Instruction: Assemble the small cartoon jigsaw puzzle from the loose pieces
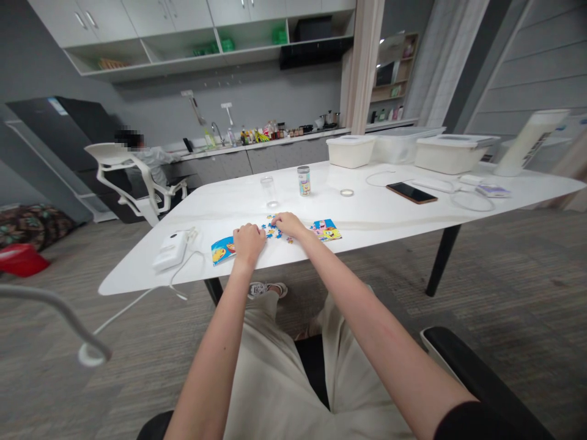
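Observation:
Small loose jigsaw puzzle pieces, mostly blue, lie in a cluster near the front edge of the white table. Over the cluster's right side is my right hand, its fingertips pinched together at a puzzle piece. My left hand rests at the left of the cluster with fingers curled down; what they hold, if anything, is hidden. Partly beneath the left hand lies a blue and yellow cartoon picture section. Another cartoon section, with a yellow and a pink figure, lies flat beside my right wrist.
Behind the pieces stand a clear jar and a printed canister, with a ring-shaped lid nearby. A phone, cables and white bins occupy the right. A white device with a cord sits left. A person sits beyond.

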`<state>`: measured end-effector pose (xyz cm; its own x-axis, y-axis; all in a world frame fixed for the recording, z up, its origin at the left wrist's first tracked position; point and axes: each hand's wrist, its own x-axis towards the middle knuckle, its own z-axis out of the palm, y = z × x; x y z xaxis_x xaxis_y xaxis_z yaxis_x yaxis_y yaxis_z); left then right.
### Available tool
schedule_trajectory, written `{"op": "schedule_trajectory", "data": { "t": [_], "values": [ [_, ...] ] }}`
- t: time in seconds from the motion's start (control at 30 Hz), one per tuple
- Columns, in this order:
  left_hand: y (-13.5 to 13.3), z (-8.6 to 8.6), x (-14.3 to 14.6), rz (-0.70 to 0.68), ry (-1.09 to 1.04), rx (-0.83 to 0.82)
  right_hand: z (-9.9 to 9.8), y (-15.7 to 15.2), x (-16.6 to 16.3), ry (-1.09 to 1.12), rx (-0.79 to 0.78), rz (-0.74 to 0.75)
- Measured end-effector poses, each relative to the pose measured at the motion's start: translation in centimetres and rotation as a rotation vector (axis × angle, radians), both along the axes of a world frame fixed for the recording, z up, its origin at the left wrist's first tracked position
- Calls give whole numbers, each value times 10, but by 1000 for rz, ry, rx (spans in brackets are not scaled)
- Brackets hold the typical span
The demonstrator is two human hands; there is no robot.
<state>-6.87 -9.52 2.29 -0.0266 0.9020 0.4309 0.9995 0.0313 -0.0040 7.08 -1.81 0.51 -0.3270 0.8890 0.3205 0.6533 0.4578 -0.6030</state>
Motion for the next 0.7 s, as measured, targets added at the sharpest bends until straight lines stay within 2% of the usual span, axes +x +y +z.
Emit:
{"op": "schedule_trajectory", "data": {
  "t": [0.2,0.53,0.7],
  "values": [
    [1,-2,-3,5,-46,-35,2,-3,3,29,1,-136],
    [3,-4,-1,-283,-37,38,-4,2,1,31,72,-48],
    [4,-5,-1,-339,-24,6,-6,4,0,41,70,-23]
  ]
}}
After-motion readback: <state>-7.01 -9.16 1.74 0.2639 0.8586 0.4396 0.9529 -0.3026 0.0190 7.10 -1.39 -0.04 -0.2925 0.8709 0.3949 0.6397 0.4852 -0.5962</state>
